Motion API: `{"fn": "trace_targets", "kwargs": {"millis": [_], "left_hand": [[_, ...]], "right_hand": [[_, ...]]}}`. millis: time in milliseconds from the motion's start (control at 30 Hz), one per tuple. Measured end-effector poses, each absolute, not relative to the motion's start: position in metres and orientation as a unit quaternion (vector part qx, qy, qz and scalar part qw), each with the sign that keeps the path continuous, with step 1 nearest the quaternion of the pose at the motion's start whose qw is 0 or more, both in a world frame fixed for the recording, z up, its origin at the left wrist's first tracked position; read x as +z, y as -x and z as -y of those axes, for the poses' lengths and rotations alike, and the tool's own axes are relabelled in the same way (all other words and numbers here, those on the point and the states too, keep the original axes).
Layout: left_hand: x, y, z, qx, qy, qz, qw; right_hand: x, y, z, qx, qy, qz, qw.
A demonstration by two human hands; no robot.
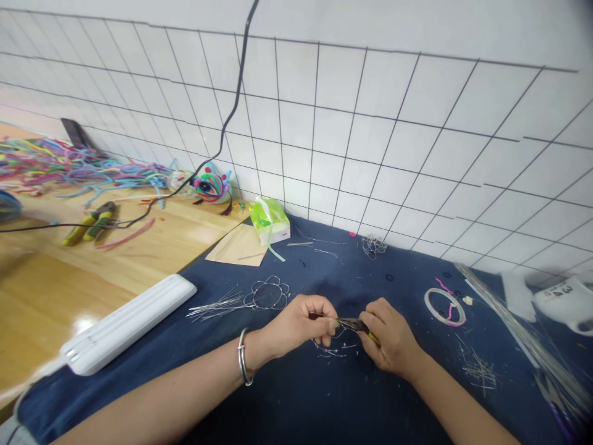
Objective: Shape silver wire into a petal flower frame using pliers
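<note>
My left hand (306, 321), with a silver bangle on its wrist, pinches a thin wire piece near the middle of the dark blue cloth. My right hand (391, 339) is wrapped round the yellow handles of small pliers (352, 323). The pliers' jaws point left and meet the wire at my left fingertips. Below the fingers, thin wires with small pink beads (331, 352) curve over the cloth. To the left lies a flower-shaped wire ring (270, 293) beside a bundle of straight wires (217, 307).
A white power strip (130, 324) lies at left, with green-handled pliers (95, 222) on the wooden table (185, 216) beyond. A tissue pack (270, 220) stands at the back. A white ring (445, 307), loose wires (479, 371) and long wires (523, 327) lie at right.
</note>
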State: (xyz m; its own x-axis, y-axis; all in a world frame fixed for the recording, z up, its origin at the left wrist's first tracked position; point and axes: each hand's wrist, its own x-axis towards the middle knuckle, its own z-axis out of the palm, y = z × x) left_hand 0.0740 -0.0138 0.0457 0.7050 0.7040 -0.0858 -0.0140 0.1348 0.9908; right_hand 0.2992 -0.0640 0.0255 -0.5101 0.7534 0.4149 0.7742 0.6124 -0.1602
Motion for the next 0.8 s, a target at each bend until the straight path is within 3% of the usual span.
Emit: {"fn": "trace_targets", "kwargs": {"millis": [167, 333, 533, 667, 800], "left_hand": [[0.048, -0.076, 0.012, 0.27, -0.609, -0.299, 0.683], [0.044, -0.076, 0.01, 0.271, -0.638, -0.32, 0.646], [0.045, -0.077, 0.011, 0.297, -0.75, -0.33, 0.491], [0.047, -0.077, 0.012, 0.318, -0.795, -0.316, 0.409], [0.045, -0.076, 0.011, 0.322, -0.809, -0.309, 0.383]], "right_hand": [[0.023, -0.309, 0.056, -0.027, 0.482, 0.843, 0.238], [0.015, -0.316, 0.045, -0.078, 0.586, 0.792, 0.152], [0.01, -0.315, 0.043, -0.089, 0.625, 0.771, 0.083], [0.019, -0.311, 0.046, -0.075, 0.6, 0.79, 0.102], [0.041, -0.307, 0.051, 0.017, 0.584, 0.79, 0.185]]}}
